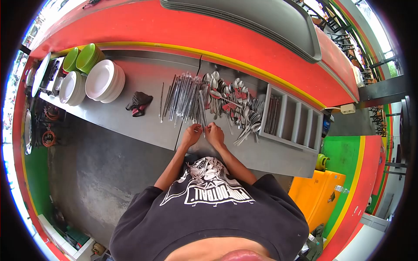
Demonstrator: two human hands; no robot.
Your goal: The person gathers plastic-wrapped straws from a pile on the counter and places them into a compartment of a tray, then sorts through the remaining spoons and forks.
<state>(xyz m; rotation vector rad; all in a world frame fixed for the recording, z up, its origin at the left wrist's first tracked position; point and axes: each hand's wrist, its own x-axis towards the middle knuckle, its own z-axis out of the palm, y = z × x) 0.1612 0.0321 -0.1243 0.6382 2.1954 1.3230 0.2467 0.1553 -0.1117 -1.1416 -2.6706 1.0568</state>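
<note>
My left hand (192, 135) and my right hand (214, 134) meet at the counter's front edge, fingers pinched. Between them they hold the near ends of dark, slim chopsticks (202, 107), which point away from me. Just beyond my left hand lies a pile of similar chopsticks (179, 95), several with shiny clear wrapping. To the right of my hands spreads a heap of metal spoons and forks (235, 103), some wrapped with red pieces. My fingers partly hide the chopsticks' ends.
A grey cutlery tray (300, 145) stands right, dark sticks in its left compartment. A dark crumpled cloth (139, 102), stacked white plates (103, 81) and green bowls (89, 57) are left. Dark serving trays (252, 19) rest on the red ledge (143, 28). An orange box (320, 195) stands lower right.
</note>
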